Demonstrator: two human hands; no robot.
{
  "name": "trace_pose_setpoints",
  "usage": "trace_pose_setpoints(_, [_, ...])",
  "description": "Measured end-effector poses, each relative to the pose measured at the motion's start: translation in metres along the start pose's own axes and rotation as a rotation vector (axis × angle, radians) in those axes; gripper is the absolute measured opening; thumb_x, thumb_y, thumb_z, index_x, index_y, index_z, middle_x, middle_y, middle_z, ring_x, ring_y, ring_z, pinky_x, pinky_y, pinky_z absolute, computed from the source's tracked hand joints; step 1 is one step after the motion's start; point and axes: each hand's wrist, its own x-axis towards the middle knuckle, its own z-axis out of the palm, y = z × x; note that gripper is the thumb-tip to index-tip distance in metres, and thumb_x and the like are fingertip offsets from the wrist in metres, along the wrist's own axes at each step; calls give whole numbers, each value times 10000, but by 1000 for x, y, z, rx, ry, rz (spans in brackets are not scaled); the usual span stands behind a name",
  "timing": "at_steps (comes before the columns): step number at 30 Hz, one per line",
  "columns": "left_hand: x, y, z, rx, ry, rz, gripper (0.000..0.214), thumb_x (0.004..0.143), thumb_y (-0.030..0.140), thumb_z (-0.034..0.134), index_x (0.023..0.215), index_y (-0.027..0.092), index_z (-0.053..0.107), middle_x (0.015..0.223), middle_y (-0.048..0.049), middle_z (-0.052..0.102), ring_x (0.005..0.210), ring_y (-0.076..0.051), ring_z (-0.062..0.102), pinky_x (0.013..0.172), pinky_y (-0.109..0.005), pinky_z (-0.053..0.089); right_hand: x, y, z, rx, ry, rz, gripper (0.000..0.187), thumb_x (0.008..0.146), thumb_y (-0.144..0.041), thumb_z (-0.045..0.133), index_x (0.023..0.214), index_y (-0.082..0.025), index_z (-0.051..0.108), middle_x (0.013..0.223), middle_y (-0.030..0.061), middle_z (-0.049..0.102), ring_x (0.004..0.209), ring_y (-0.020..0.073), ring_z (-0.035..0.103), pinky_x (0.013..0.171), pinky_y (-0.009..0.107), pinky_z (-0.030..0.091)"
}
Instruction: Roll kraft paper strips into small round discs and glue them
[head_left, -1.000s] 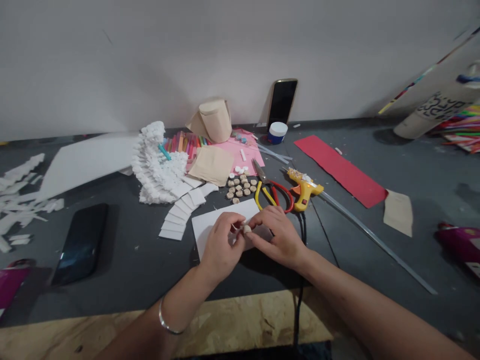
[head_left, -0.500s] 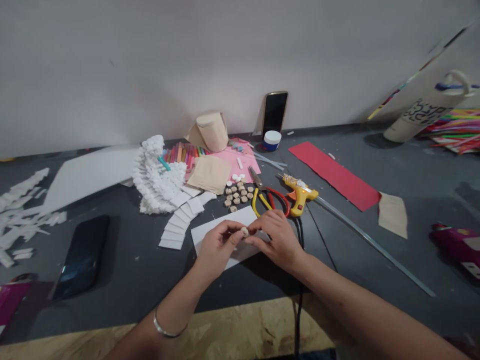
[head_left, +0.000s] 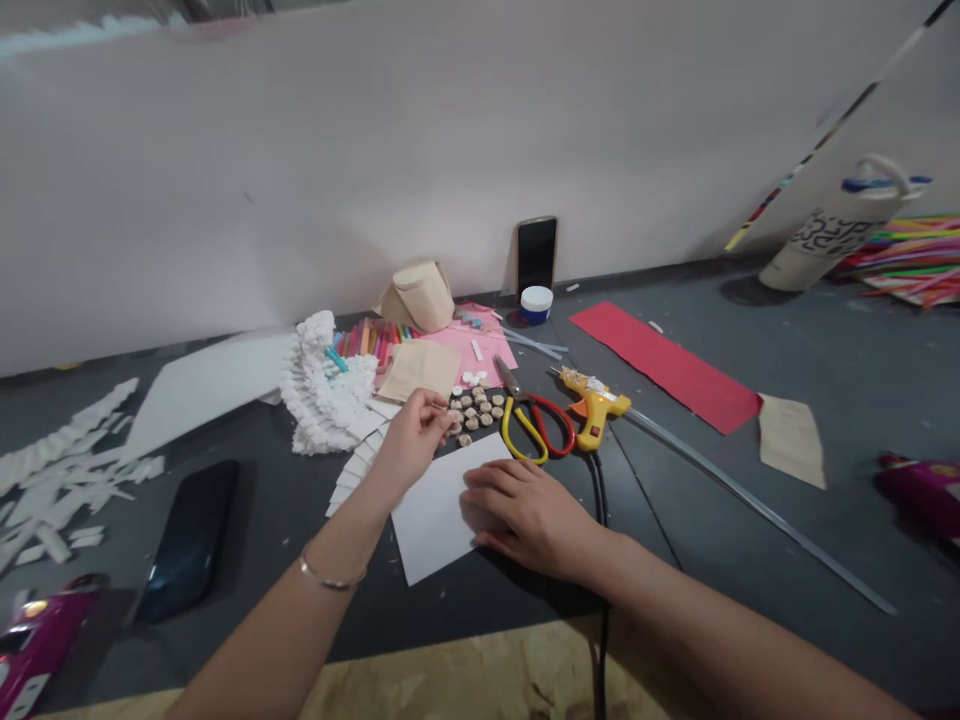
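My left hand (head_left: 411,440) reaches forward with its fingertips pinched together at the near edge of a cluster of small round cork-coloured discs (head_left: 478,405). What the pinch holds is too small to make out. My right hand (head_left: 525,512) lies flat, fingers stretched, on a white card (head_left: 435,515) on the dark table. A silver bangle circles my left wrist.
Yellow and red scissors (head_left: 536,425) and a yellow glue gun (head_left: 592,405) with its black cord lie just beyond the card. A white fringed paper piece (head_left: 322,395), beige paper (head_left: 418,370), a red strip (head_left: 667,365), a black phone (head_left: 191,535) and a propped phone (head_left: 536,255) are around.
My hands have parted. The left one moved forward to the pile of discs; the right one dropped flat onto the white card. The view tilted up a little.
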Motion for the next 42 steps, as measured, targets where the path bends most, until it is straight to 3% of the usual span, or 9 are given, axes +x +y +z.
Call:
trace_pose_setpoints(3, [20,-3,5,139,-1,48,173,917,349,441,902,193,516,738,-24,676,655,-164,649,603,-280,518,1,-1,-3,-8,-15,-2,345,838,-358,694,1126,-186,619,1270,93,627,1135,272,546,942,421,449])
trace_pose_setpoints(5, [31,-4,4,244,1,91,212,936,329,401,908,192,560,780,-39,684,742,-185,656,701,-317,521,1,-2,-5,-14,-17,0,342,832,-355,701,1120,-189,619,1272,93,625,1134,272,547,945,423,449])
trace_pose_setpoints(10, [44,-9,-23,549,-30,194,225,852,153,460,958,185,657,1087,-114,661,1109,-274,567,995,-422,401,0,-1,-5,-10,-17,-8,358,838,-356,696,1145,-195,607,1273,94,619,1144,268,540,947,419,445])
trace_pose_setpoints(13, [43,-16,-41,682,-127,216,304,761,65,521,978,202,684,1116,-101,676,1113,-285,569,1011,-427,378,-1,1,-4,-2,-13,-10,368,845,-360,689,1163,-196,601,1279,92,613,1160,267,528,966,419,433])
trace_pose_setpoints(16, [42,-22,-51,771,-164,212,297,771,96,561,1015,214,682,1159,-99,671,1130,-290,565,993,-429,384,-1,2,-4,5,-24,-7,386,851,-365,680,1188,-198,592,1280,96,610,1167,270,521,975,427,424])
trace_pose_setpoints(23, [54,-26,-52,821,-172,206,164,864,282,565,877,209,711,975,-91,702,1026,-263,597,912,-363,422,-2,0,-6,28,-64,24,578,758,-437,764,1252,-209,568,1312,104,581,1168,287,515,992,448,407])
trace_pose_setpoints(27, [58,-22,-55,785,-97,177,244,893,302,496,876,213,722,992,-88,711,992,-252,609,866,-343,436,-2,-1,-6,18,-63,20,574,764,-438,759,1254,-209,567,1307,99,583,1171,282,513,992,437,406])
trace_pose_setpoints(35, [59,-17,-60,622,59,80,147,772,232,569,791,200,711,847,-57,731,793,-224,641,717,-303,461,-5,0,-3,18,-36,11,529,793,-411,733,1256,-222,560,1327,101,566,1190,281,503,1000,439,407])
trace_pose_setpoints(42, [62,1,-65,426,382,58,181,831,221,495,920,144,633,851,-72,699,772,-192,630,713,-285,469,-6,0,-4,25,-45,16,508,812,-393,716,1258,-198,570,1310,117,576,1202,284,496,1020,447,402])
